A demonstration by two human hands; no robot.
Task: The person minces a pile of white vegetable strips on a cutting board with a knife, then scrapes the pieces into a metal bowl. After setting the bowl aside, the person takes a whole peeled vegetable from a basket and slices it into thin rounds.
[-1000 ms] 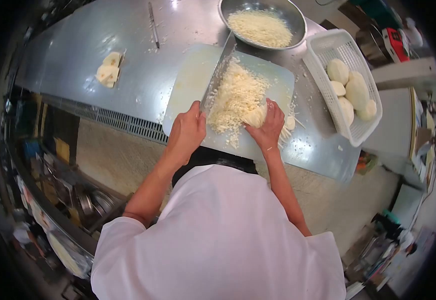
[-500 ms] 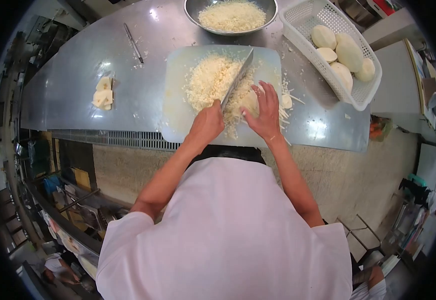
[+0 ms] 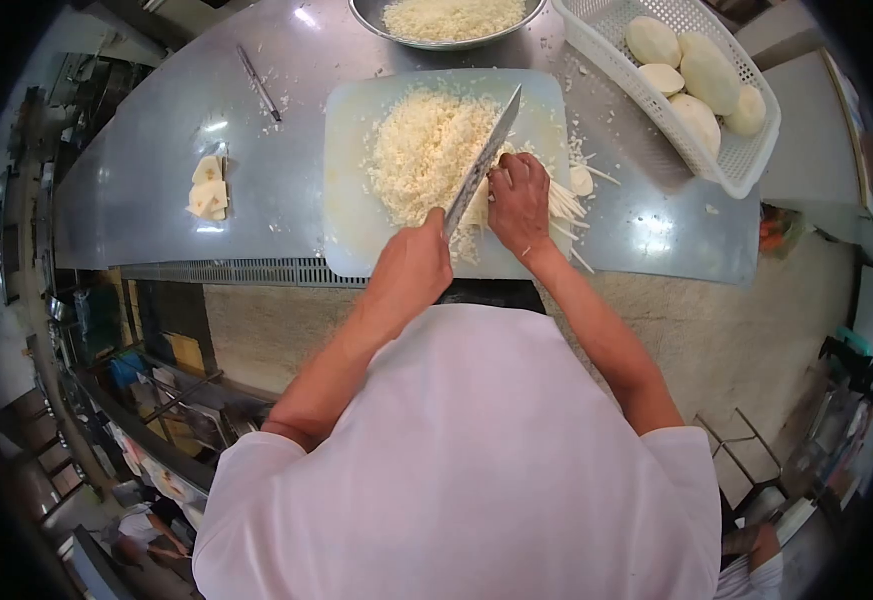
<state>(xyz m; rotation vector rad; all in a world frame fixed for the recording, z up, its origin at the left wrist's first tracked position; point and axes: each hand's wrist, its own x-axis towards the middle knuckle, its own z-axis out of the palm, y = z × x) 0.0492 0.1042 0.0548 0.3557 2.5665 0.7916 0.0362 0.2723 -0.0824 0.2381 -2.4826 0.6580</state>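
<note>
My left hand [image 3: 415, 262] grips the handle of a kitchen knife [image 3: 482, 160], its broad blade pointing away and to the right over a white cutting board [image 3: 347, 180]. Left of the blade is a heap of finely diced pale vegetable [image 3: 422, 150]. My right hand [image 3: 522, 205] is on the blade's other side, fingers curled down over pale vegetable strips [image 3: 564, 205]. Some strips stick out to its right, past the board's edge; those under the fingers are mostly hidden.
A steel bowl [image 3: 447, 43] of diced vegetable stands behind the board. At right, a white plastic basket [image 3: 747, 175] holds several peeled, potato-like vegetables [image 3: 709, 75]. Cut slices [image 3: 209, 190] and a thin pen-like object [image 3: 259, 82] lie leftward on the steel table [image 3: 137, 190].
My right hand, spread half a second ago, has curled its fingers and come closer to the blade. The knife has shifted slightly right; strips now show more plainly beside my right hand.
</note>
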